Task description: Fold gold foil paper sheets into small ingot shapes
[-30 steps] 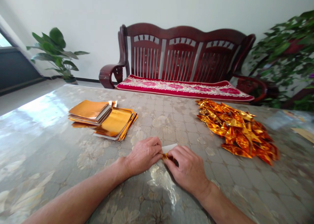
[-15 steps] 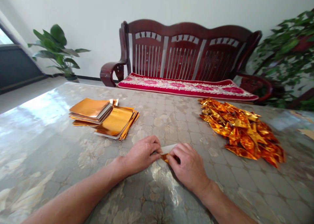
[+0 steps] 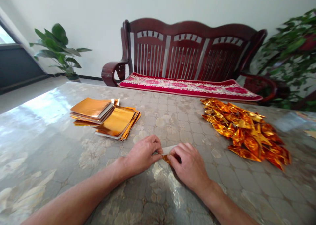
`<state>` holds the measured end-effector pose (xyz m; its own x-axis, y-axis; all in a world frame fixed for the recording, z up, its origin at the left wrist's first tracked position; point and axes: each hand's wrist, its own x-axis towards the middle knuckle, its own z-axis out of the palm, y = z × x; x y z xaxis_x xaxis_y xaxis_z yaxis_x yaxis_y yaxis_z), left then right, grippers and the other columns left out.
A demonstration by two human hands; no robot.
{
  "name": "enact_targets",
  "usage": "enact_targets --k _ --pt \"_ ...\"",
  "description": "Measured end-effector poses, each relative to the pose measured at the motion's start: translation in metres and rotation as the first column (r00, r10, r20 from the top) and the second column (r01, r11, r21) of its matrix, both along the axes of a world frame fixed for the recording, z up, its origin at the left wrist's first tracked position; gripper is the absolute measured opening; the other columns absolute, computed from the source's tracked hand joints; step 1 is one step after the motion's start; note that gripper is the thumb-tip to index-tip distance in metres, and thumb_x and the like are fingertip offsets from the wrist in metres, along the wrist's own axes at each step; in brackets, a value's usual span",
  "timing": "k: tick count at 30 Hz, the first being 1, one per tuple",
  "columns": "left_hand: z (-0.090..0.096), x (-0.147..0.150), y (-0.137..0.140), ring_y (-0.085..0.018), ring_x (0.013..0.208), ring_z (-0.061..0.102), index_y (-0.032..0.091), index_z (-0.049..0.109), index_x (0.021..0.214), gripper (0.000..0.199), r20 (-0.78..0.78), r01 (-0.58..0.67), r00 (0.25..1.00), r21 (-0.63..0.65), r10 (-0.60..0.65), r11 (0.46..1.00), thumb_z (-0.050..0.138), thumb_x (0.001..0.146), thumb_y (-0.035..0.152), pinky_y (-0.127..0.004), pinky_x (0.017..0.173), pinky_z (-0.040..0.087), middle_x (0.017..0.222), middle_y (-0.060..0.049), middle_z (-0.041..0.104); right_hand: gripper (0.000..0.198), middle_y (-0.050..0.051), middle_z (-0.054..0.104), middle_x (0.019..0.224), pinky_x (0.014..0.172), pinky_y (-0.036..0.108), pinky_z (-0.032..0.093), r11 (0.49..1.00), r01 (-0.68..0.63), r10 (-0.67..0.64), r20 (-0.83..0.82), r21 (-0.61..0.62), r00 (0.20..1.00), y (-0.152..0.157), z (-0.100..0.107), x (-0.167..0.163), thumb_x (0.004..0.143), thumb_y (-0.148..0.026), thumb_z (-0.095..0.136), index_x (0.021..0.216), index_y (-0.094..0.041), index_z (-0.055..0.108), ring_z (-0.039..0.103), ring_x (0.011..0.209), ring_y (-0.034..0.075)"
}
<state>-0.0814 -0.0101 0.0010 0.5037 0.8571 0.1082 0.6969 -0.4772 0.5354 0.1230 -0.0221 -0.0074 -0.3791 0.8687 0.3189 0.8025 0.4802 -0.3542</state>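
Observation:
Between my hands, just above or on the table (image 3: 118,192), is a partly folded sheet of gold foil paper (image 3: 169,150), its pale back facing up and a gold strip along the near edge. My left hand (image 3: 144,154) pinches its left end between thumb and fingers. On the right end, my right hand (image 3: 189,164) is closed in the same way, thumb on the gold strip. Fingers hide much of the sheet. Beyond my left hand lie stacks of flat gold foil paper (image 3: 117,121). Off to the right is a heap of folded gold foil pieces (image 3: 244,131).
A clear plastic bag (image 3: 293,121) lies at the table's right edge. Behind the table stands a dark wooden bench (image 3: 190,29) with a red patterned cushion (image 3: 180,84). Leafy plants flank it, one potted plant (image 3: 60,50) at the left.
Both hands keep their pinch on the foil sheet. My right thumb has shifted slightly along the gold strip, so less gold shows. The view has turned a little.

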Motion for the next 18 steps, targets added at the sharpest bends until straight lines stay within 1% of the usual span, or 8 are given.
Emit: enact_targets --k 6,13,18 --pt "0.0036 -0.0018 -0.0011 -0.018 0.094 0.059 0.021 0.069 0.083 0.007 -0.012 -0.039 0.999 -0.005 0.038 0.999 0.063 0.085 0.020 -0.028 0.082 0.047 0.097 -0.002 0.060 0.017 0.001 0.060 0.074 0.069 0.031 0.032 1.000 0.014 -0.014 0.019 -0.004 1.000 0.0021 -0.0019 -0.0013 0.084 -0.015 0.060 0.068 -0.021 0.057 0.050 0.079 0.018" --pt "0.0042 -0.0043 -0.0032 -0.019 0.091 0.058 0.020 0.069 0.079 0.013 -0.001 -0.086 0.996 0.011 0.086 0.996 0.059 0.088 0.020 -0.030 0.082 0.047 0.092 -0.003 0.061 0.016 0.001 0.059 0.074 0.068 0.031 0.031 1.000 0.008 -0.008 0.029 0.014 1.000 0.0018 -0.0042 -0.0009 0.082 -0.014 0.059 0.068 -0.021 0.056 0.049 0.077 0.018" --pt "0.0081 0.0015 -0.0057 -0.019 0.089 0.058 0.018 0.067 0.076 0.015 -0.071 -0.161 0.985 -0.013 0.160 0.987 0.058 0.088 0.021 -0.030 0.079 0.046 0.090 -0.004 0.062 0.016 0.002 0.059 0.074 0.069 0.031 0.031 1.000 0.010 -0.010 0.037 0.015 0.999 0.0007 -0.0044 -0.0005 0.082 -0.014 0.059 0.068 -0.021 0.056 0.049 0.078 0.018"
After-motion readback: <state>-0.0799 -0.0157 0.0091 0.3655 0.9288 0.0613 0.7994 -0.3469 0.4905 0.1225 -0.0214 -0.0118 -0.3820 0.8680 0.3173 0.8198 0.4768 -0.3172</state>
